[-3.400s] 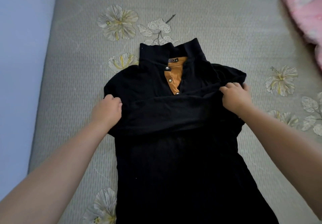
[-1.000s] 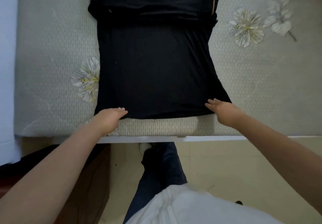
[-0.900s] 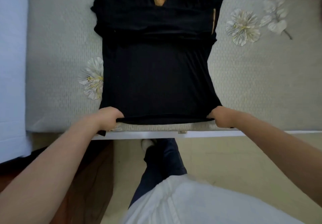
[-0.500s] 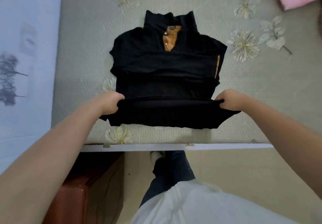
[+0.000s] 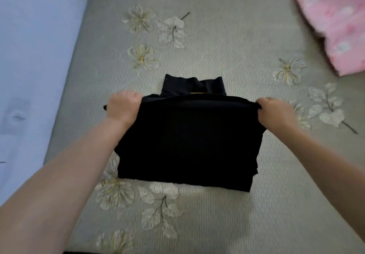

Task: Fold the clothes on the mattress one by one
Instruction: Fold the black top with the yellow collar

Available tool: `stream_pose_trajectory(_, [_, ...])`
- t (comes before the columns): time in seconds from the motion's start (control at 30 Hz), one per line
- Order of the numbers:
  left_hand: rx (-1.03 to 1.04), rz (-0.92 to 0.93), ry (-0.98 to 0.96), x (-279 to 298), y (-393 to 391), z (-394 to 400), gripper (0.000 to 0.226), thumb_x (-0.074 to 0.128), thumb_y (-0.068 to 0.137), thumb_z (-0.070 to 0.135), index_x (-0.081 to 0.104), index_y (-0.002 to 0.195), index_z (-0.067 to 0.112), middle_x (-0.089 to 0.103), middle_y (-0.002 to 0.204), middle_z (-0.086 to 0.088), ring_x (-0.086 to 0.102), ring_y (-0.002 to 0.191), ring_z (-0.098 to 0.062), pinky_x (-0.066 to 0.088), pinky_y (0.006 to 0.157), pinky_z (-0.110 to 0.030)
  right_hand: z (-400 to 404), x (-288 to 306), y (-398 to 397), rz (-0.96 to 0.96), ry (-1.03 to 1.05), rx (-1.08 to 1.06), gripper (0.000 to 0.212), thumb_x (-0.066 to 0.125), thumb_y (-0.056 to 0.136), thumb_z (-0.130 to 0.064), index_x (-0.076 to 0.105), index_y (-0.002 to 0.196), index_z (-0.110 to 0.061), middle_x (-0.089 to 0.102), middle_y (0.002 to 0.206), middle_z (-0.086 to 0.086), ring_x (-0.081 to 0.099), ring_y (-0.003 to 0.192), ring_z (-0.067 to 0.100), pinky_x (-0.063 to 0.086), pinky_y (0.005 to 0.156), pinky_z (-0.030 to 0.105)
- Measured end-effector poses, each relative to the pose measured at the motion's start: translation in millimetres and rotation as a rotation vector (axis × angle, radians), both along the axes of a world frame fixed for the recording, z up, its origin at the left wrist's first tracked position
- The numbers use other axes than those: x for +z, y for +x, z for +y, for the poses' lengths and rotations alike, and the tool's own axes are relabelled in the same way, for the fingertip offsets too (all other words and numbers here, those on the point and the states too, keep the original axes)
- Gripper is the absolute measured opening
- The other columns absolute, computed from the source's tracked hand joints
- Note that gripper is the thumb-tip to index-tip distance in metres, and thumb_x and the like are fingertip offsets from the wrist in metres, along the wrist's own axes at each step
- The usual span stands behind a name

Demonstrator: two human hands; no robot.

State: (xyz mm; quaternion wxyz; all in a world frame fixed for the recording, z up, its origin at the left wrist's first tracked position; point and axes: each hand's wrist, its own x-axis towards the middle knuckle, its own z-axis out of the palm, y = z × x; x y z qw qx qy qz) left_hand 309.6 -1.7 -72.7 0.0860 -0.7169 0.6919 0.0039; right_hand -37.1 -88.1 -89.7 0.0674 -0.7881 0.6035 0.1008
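Note:
A black shirt lies folded into a squarish bundle in the middle of the grey flowered mattress. Its collar sticks out at the far edge, with a thin strip of orange lining showing. My left hand grips the bundle's far left corner, fingers curled over the hem. My right hand grips the far right corner the same way. The hem stretches straight between both hands, just short of the collar.
A pink patterned garment lies at the mattress's far right corner. A pale blue wall runs along the left side of the mattress. Bare mattress surrounds the shirt on all sides.
Both hands took hold of the shirt's bottom hem at the near mattress edge and carried it away from me over the body up to the collar, halving the shirt's length.

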Motion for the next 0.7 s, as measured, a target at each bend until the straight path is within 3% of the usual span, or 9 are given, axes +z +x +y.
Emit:
stream_pose_trajectory(0.1, [0.127,-0.071,0.098,-10,6,-45,0.022,0.039,0.087,-0.004,0.052,0.105,-0.003,0.056,0.105,-0.021,0.052,0.098,-0.033,0.031,0.07,-0.035,-33,-9,9,-0.019,-0.039,-0.012,0.024,0.043,0.09,-0.012,0.058,0.106,-0.002,0.061,0.105,0.017,0.057,0.092,0.035,0.034,0.068,0.033])
stream_pose_trajectory(0.2, [0.175,-0.104,0.092,-20,11,-88,0.03,0.041,0.085,-0.003,0.048,0.113,0.002,0.055,0.112,-0.015,0.049,0.105,-0.031,0.035,0.087,-0.037,-65,-21,23,-0.01,-0.1,-0.077,0.032,0.042,0.092,-0.014,0.052,0.12,-0.003,0.059,0.115,0.018,0.053,0.106,0.034,0.029,0.094,0.039])
stream_pose_trajectory(0.3, [0.23,-0.028,-0.001,-43,11,-108,0.053,0.041,0.083,-0.004,0.031,0.134,0.006,0.036,0.137,-0.019,0.029,0.129,-0.032,0.02,0.108,-0.046,-76,-42,40,-0.03,-0.101,-0.253,0.05,0.037,0.096,-0.023,0.025,0.142,-0.008,0.037,0.141,0.017,0.031,0.131,0.034,0.015,0.109,0.046])
stream_pose_trajectory(0.37, [0.226,0.068,0.003,-63,-2,-96,0.06,0.037,0.085,-0.002,0.02,0.142,0.006,0.014,0.151,-0.019,0.006,0.141,-0.03,0.006,0.113,-0.048,-61,-56,50,-0.12,-0.068,-0.29,0.051,0.037,0.096,-0.021,0.023,0.143,-0.006,0.029,0.146,0.019,0.024,0.135,0.034,0.011,0.11,0.052])
stream_pose_trajectory(0.43, [0.151,0.169,-0.007,-86,-16,-72,0.056,0.037,0.088,0.002,0.022,0.143,0.003,0.012,0.152,-0.018,0.003,0.142,-0.03,0.002,0.113,-0.046,-35,-72,55,-0.179,-0.122,-0.136,0.046,0.042,0.094,-0.02,0.039,0.136,-0.002,0.037,0.141,0.023,0.032,0.133,0.038,0.018,0.107,0.058])
stream_pose_trajectory(0.53, [-0.029,0.307,0.0,-105,-29,-31,0.043,0.043,0.089,0.016,0.049,0.126,-0.004,0.042,0.137,-0.025,0.035,0.131,-0.039,0.025,0.106,-0.053,5,-86,55,-0.192,-0.113,0.226,0.045,0.038,0.088,-0.03,0.059,0.12,-0.008,0.054,0.128,0.021,0.048,0.12,0.042,0.031,0.095,0.065])
stream_pose_trajectory(0.6, [-0.091,0.278,0.035,-117,-27,-16,0.045,0.04,0.086,0.023,0.058,0.116,-0.005,0.052,0.127,-0.026,0.047,0.121,-0.042,0.034,0.097,-0.057,7,-95,46,-0.147,-0.032,0.459,0.04,0.042,0.087,-0.032,0.063,0.117,-0.015,0.057,0.127,0.017,0.051,0.118,0.041,0.034,0.092,0.064])
stream_pose_trajectory(0.7, [0.095,0.286,0.142,-132,-17,-7,0.045,0.045,0.093,0.027,0.044,0.134,0.009,0.032,0.146,-0.019,0.023,0.138,-0.037,0.016,0.11,-0.053,-14,-106,31,-0.116,0.045,0.414,0.039,0.06,0.087,-0.026,0.056,0.125,-0.018,0.049,0.136,0.01,0.042,0.127,0.041,0.025,0.101,0.064])
